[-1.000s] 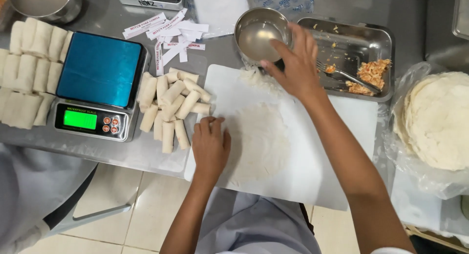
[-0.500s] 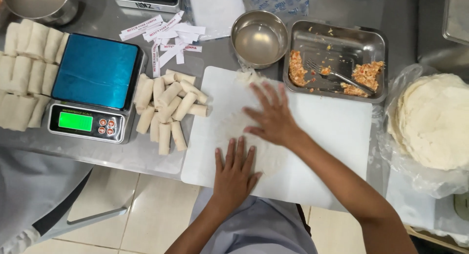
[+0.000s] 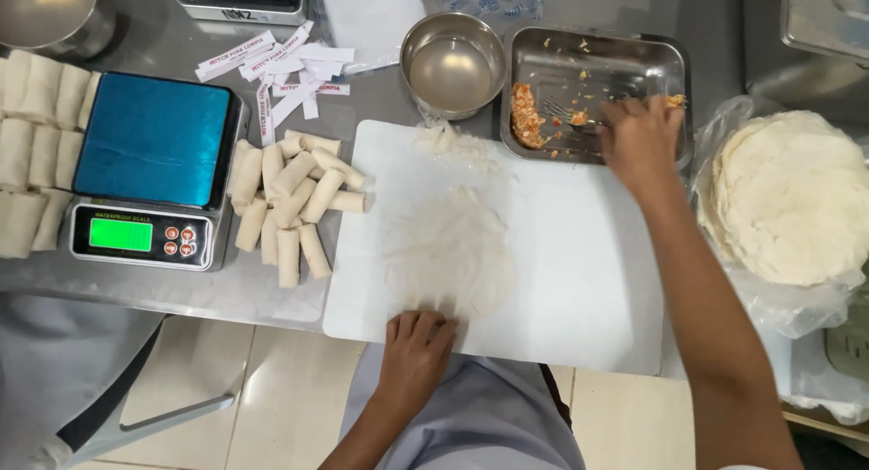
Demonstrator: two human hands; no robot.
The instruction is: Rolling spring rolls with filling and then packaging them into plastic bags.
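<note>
Wrapper (image 3: 450,253), judged thin and tearable (best lifted by its edge), is pinned by left hand (image 3: 415,341); right hand (image 3: 639,135) grips a fork (image 3: 568,111).

This is a food-preparation kitchen, more a small production line than a home, set up on a stainless steel table (image 3: 226,294) over a tiled floor (image 3: 272,379). Near the table's left edge a digital scale (image 3: 154,171) stands beside a heap of finished rolls (image 3: 290,199), with more rolls (image 3: 36,144) stacked at the far left and paper label strips (image 3: 276,67) lying behind. A white cutting board (image 3: 579,271) at the front edge, a metal filling tray (image 3: 593,63), a steel bowl (image 3: 453,65) and a bagged stack of round wrappers (image 3: 792,194) at the right edge complete it.
</note>
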